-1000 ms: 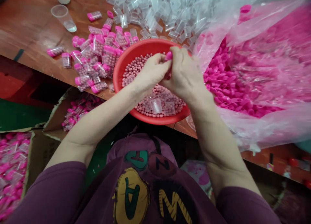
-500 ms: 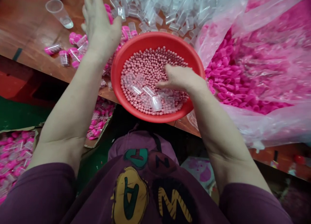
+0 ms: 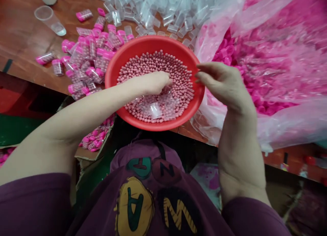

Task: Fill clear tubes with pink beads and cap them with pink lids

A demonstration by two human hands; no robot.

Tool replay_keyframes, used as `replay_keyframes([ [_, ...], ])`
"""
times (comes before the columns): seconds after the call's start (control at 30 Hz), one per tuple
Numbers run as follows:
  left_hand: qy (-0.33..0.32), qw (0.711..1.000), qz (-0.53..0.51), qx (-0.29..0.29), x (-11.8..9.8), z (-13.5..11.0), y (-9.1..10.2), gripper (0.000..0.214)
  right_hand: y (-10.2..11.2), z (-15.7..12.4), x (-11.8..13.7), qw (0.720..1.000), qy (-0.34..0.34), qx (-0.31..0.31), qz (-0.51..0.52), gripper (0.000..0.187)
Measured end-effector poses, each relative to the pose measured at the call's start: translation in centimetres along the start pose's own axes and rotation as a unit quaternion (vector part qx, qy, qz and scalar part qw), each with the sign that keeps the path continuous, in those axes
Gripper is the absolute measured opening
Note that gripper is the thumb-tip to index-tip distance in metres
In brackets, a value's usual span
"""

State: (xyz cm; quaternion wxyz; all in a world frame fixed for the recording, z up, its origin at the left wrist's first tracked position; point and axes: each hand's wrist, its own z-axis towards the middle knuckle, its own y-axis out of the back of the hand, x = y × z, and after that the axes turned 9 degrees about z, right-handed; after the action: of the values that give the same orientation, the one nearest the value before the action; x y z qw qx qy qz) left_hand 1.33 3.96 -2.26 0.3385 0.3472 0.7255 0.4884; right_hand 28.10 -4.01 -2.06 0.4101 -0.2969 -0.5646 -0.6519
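A red bowl (image 3: 199, 92) holds many small pink beads (image 3: 182, 79) with several clear plastic containers (image 3: 155, 110) lying among them. My left hand (image 3: 157, 82) is down in the bowl, its fingers curled into the beads beside a clear container; what they grip is hidden. Over the bowl's right rim is my right hand (image 3: 219, 80), fingers bent and a little apart, with nothing visible between them. Left of the bowl lies a pile of bead-filled containers with pink caps (image 3: 87, 55).
Empty clear containers (image 3: 150, 7) are heaped behind the bowl. On the right, a plastic bag (image 3: 230, 21) spills pink caps (image 3: 265, 79). A clear cup (image 3: 49, 19) lies at far left on the brown table (image 3: 22, 34). Below the edge, a cardboard box (image 3: 89, 154) contains filled containers.
My left hand has moved from above the filled pile into the bowl. My right hand has come out of the beads to the right rim. The view has shifted slightly.
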Motion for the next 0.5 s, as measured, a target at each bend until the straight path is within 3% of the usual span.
replay_keyframes([
  [0.1,-0.006,0.998,0.061,0.031,0.1,-0.1,0.5,0.039,4.1,-3.3,-3.4,0.99,-0.055,-0.126,0.024,0.024],
  [0.2,0.033,0.992,0.117,0.042,0.1,0.0,0.3,0.04,7.5,-6.0,-7.4,0.968,-0.132,-0.191,-0.095,0.026],
  [0.27,0.033,0.991,0.123,0.046,-0.2,0.8,-0.1,0.042,8.3,-6.8,-9.3,0.95,-0.166,-0.177,-0.198,0.028],
  [0.37,-0.005,0.997,0.07,0.03,-1.3,3.2,-0.8,0.028,7.0,-6.2,-10.7,0.936,-0.202,-0.086,-0.275,0.025],
  [0.43,0.002,1.0,-0.007,0.004,-2.0,4.7,-1.2,0.015,5.3,-5.0,-11.2,0.932,-0.221,-0.035,-0.286,0.022],
  [0.5,0.039,0.989,-0.139,-0.027,-2.4,5.3,-1.4,0.011,4.1,-4.0,-11.5,0.929,-0.231,-0.022,-0.289,0.023],
])
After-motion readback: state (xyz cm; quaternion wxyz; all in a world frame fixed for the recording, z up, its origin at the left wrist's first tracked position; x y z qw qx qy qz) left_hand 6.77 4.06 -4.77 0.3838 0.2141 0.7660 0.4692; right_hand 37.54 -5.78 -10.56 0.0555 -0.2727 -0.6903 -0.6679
